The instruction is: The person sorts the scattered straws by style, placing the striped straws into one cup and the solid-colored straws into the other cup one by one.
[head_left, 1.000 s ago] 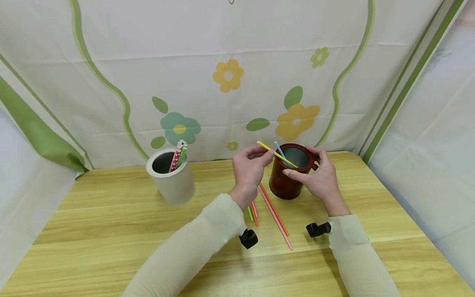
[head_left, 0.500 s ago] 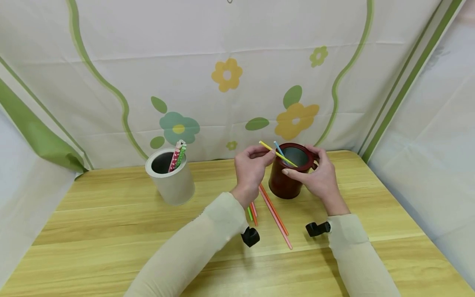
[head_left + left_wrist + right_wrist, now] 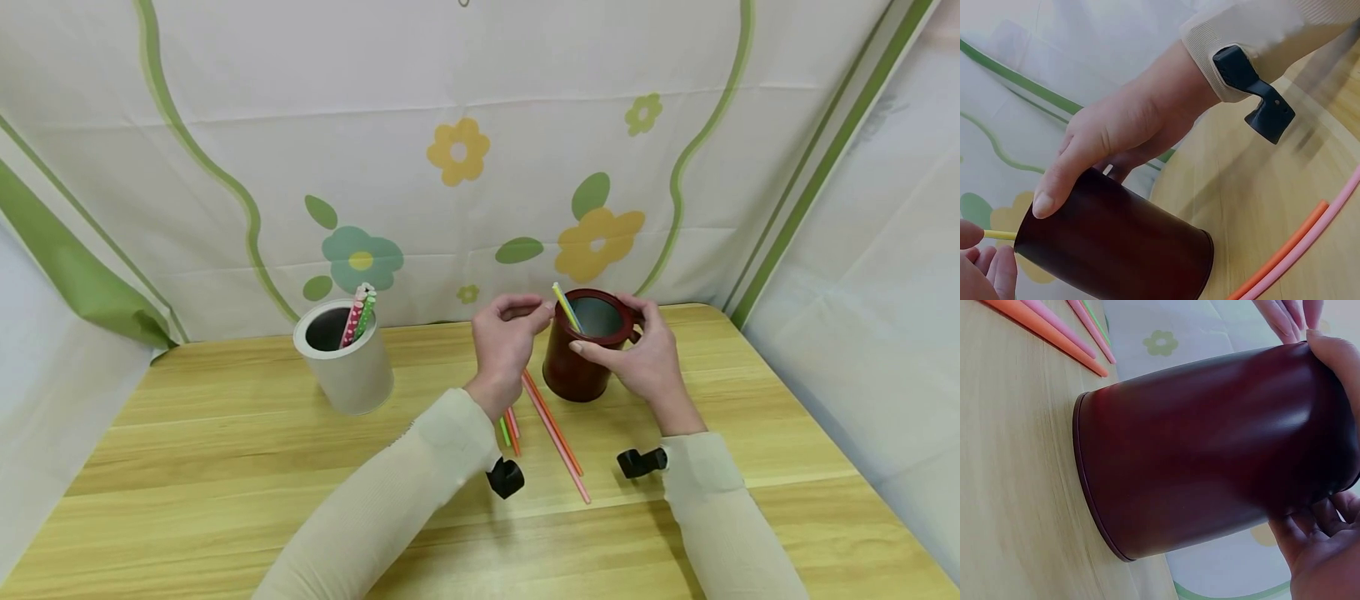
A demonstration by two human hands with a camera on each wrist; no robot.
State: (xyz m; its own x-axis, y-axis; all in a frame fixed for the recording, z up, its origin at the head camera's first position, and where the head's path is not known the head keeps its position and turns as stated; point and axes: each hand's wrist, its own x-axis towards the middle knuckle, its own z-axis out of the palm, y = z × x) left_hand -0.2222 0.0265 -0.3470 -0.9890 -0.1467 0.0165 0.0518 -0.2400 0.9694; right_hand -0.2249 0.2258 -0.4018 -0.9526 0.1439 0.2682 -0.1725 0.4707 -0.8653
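A dark red mug (image 3: 576, 367) stands on the table, and my right hand (image 3: 645, 354) grips it near the rim, thumb in front and fingers round the handle side. Inside it lean a yellow straw (image 3: 565, 305) and a blue straw (image 3: 577, 322), close together against the left part of the rim. My left hand (image 3: 506, 337) hovers just left of the rim, its fingers loosely bent and its fingertips right beside the yellow straw. In the left wrist view the yellow straw (image 3: 1000, 235) sticks out of the mug near that thumb.
An orange straw (image 3: 554, 425) and a pink straw (image 3: 557, 442) lie before the mug. A green straw (image 3: 505, 432) and others lie partly under my left forearm. Further left stands a white canister (image 3: 356, 383) holding dotted straws (image 3: 351, 325). A flowered curtain (image 3: 450, 67) hangs behind.
The yellow straw lay slanted across the mug's mouth from my left fingers; now it is let go and leans steeply beside the blue one. Both hands have hardly moved.
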